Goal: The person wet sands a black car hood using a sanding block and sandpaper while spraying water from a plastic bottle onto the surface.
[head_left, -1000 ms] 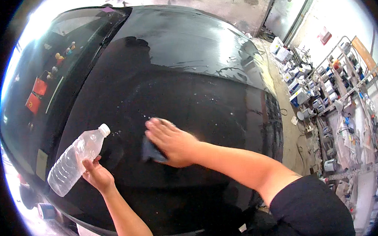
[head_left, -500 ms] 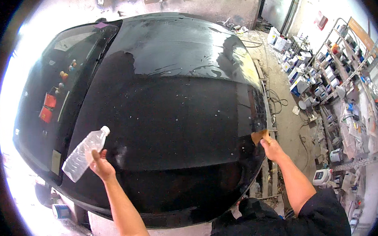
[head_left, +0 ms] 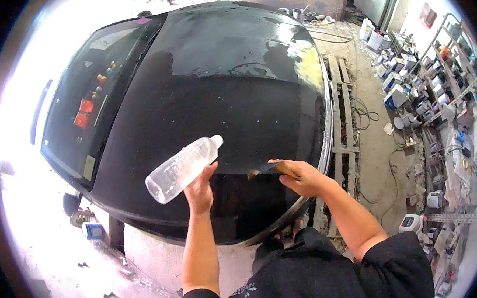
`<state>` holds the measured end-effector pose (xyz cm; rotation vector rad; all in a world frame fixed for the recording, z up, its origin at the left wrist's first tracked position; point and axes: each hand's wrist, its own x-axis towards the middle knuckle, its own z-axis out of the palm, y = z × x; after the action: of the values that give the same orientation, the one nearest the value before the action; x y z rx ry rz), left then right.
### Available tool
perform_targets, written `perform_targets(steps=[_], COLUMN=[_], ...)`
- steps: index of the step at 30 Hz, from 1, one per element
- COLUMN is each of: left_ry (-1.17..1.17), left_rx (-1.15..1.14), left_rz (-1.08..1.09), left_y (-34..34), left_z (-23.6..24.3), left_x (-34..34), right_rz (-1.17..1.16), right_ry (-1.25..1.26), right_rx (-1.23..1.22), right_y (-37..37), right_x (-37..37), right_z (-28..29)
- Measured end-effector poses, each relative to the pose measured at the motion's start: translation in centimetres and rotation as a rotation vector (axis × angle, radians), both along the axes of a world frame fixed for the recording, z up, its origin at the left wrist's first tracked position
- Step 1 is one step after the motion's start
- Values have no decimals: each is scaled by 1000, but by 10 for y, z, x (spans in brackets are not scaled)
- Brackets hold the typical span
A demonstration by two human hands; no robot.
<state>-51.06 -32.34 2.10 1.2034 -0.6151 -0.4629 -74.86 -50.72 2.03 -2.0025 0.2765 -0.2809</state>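
Observation:
A clear plastic bottle (head_left: 179, 169) with a white cap is gripped in my left hand (head_left: 200, 194), tilted so its capped end points up and to the right. My right hand (head_left: 306, 179) pinches a bent sheet of sandpaper (head_left: 274, 167), brown on one face and dark on the other. Both hands are over the near part of a black car's hood (head_left: 193, 116). The far part of the hood looks wet and shiny, while its middle is dull with small pale drops. At the far front corner shows a yellowish patch (head_left: 310, 67).
Left of the hood is the windshield (head_left: 93, 105). Wooden pallets (head_left: 347, 108) lie along the car's front, with dark hoses (head_left: 363, 115) on the floor beyond. Cans and boxes crowd a rack (head_left: 450, 68) at the right. A blue-and-white can (head_left: 92, 230) stands at lower left.
My left hand has moved right with the bottle. My right hand has brought the sandpaper left from the hood's front edge, so the hands are closer together. The view has shifted too.

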Motion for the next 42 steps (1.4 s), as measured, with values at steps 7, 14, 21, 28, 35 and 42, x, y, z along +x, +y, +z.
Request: perform_targets(steps=[7, 14, 21, 28, 35, 42], left_ry=[201, 259, -139, -580, -972, -1102], left_rx=[-171, -190, -21, 255, 478, 547], left_rz=[-131, -49, 62, 156, 71, 71], left_y=[-37, -23, 9, 64, 105, 150], left_z=[20, 13, -3, -5, -2, -10], left_x=[-103, -149, -134, -80, -6, 106], right_rz=[-55, 75, -227, -284, 81, 68], right_ry=[52, -246, -89, 92, 331, 498], right_rx=[141, 805, 1190, 512, 1136, 851], right_y=[2, 37, 46, 75, 105, 170], right_x=[5, -5, -4, 8, 86, 213], right_z=[1, -11, -15, 27, 7, 55])
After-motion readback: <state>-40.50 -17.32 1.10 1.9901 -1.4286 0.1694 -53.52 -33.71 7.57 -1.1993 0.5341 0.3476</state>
